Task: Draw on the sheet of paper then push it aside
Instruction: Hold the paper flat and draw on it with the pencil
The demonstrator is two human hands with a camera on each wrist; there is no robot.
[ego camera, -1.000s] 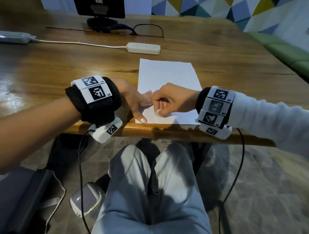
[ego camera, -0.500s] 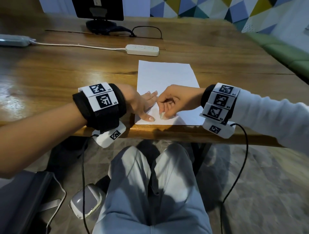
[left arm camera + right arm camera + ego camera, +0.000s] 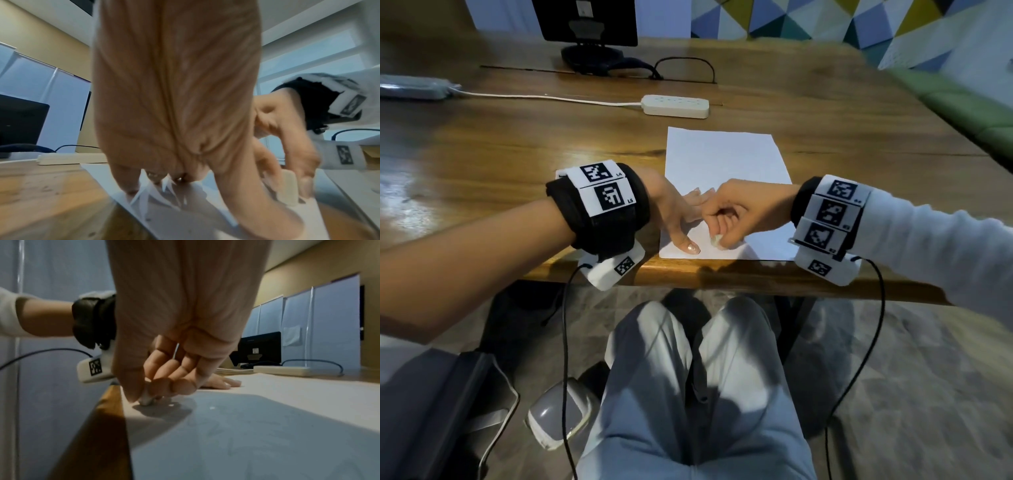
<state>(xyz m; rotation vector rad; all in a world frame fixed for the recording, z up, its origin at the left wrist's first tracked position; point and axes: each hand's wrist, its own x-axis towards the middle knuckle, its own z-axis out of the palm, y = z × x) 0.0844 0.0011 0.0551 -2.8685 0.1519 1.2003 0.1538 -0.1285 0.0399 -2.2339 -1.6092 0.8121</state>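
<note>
Since half a second ago my right hand (image 3: 736,214) has slid a little toward the left hand (image 3: 674,214), so the knuckles now touch its fingers; the paper (image 3: 724,171) has not shifted.

From the head view I only see a pale tip poking below my right fist. The left wrist view shows it as a small whitish block (image 3: 289,186), an eraser or chalk, I cannot tell which, standing on the sheet. The right wrist view shows its end (image 3: 146,400) pressed to the paper (image 3: 267,418) near the table's front edge, with faint grey marks in the shaded part of the sheet that the head view does not resolve.

The table (image 3: 534,150) is brown wood. Behind the paper lies a power strip (image 3: 675,106), its cord running left, and farther back a monitor (image 3: 589,22) on a stand. The far wall has coloured triangles.

My right hand is curled, thumb and fingers pinching the block. My left hand is spread flat, fingers straight, pressing the paper's near left corner, thumb (image 3: 686,244) close to the edge.
</note>
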